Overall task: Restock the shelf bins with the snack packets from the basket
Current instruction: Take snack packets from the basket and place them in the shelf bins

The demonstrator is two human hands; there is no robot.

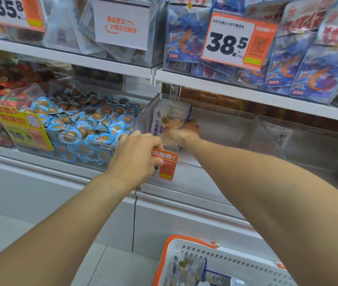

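Inside the clear bin (215,129) we are holding a snack packet (169,118) upright, right hand (184,131) curled around it; left hand (137,155) is gripping the bin's front edge.

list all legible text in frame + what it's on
"38.5": orange price tag on the shrimp packet bin.
"35.8": price tag, top left.
"16.8": yellow tag on the egg bin, blurred.
Chinese on white sign, packets, hand-held orange tag: not transcribed.
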